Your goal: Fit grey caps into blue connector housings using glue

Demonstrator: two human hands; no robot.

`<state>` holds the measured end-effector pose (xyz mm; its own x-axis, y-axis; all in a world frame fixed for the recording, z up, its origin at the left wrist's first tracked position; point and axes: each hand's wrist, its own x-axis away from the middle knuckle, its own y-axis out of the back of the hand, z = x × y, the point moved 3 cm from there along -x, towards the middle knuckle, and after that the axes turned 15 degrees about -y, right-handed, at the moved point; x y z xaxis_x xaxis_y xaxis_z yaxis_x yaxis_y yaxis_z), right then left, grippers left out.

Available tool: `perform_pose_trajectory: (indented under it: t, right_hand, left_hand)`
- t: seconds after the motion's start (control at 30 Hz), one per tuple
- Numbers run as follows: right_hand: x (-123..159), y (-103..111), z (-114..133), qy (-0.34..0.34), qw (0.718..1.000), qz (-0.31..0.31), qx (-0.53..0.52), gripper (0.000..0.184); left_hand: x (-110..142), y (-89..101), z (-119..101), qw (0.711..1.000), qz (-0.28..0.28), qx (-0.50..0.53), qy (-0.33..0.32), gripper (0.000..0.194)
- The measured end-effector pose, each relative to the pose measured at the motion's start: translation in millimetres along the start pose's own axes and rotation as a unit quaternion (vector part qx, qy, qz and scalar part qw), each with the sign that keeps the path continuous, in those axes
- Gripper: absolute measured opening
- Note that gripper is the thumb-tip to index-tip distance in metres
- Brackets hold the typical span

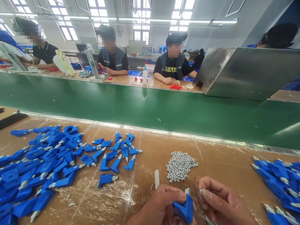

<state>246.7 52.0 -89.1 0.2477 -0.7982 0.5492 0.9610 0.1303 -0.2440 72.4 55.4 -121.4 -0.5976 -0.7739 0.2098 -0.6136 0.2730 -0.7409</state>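
Observation:
My left hand (161, 204) is closed around a blue plastic part (185, 208) with a small grey tip at its top, at the bottom middle of the head view. My right hand (220, 203) sits just to its right, fingers pinched on a tiny grey piece (201, 191) close to the blue part. A little heap of small grey pieces (180, 165) lies on the brown table just beyond my hands. A white strip (157, 178) lies left of the heap.
Several blue parts with grey tips are spread in a pile at the left (47, 162); another blue pile is at the right (278, 184). A green conveyor belt (150, 106) runs across beyond the table. Three people sit working on its far side. A metal chute (246, 72) stands at the right.

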Motion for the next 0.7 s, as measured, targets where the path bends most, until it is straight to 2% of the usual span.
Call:
perform_pose_trajectory:
  t: [0.07,0.2,0.47,0.7]
  right_hand:
    - [-5.9,-1.5,-4.2,-0.053,0.996,0.015,-0.073,0.050]
    - [-13.8,0.8,-7.9,-0.063,0.988,0.040,-0.133,0.049]
    - [-12.8,1.5,-11.2,-0.072,0.989,0.017,-0.128,0.052]
    - [-10.1,-1.4,-12.6,-0.063,0.990,-0.006,-0.124,0.052]
  left_hand:
    - [0.6,0.8,-1.6,1.000,0.005,-0.004,0.003,0.036]
    - [3.0,3.9,-3.4,1.000,-0.005,-0.014,0.006,0.037]
    - [1.6,2.1,3.6,0.998,-0.051,0.021,-0.004,0.041]
    - [0.7,-2.4,0.9,0.998,-0.067,0.017,0.011,0.044]
